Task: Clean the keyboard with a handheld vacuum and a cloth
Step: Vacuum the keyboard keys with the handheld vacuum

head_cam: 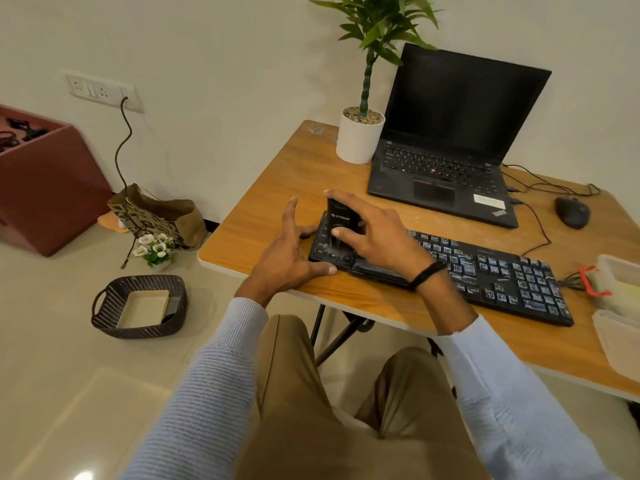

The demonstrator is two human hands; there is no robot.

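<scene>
A black keyboard (485,271) with dusty keys lies slanted along the near edge of the wooden table (277,188). My right hand (374,233) grips a small black handheld vacuum (341,220), held upright with its lower end on the keyboard's left keys. My left hand (291,254) rests at the keyboard's left end, thumb along its front edge and fingers spread, steadying it. No cloth shows clearly in view.
An open black laptop (450,150) and a potted plant (360,136) stand behind the keyboard. A mouse (571,213) lies at the right, with plastic containers (616,306) at the table's right edge. On the floor sit a dark basket (138,306), a paper bag (159,216) and a red box (45,181).
</scene>
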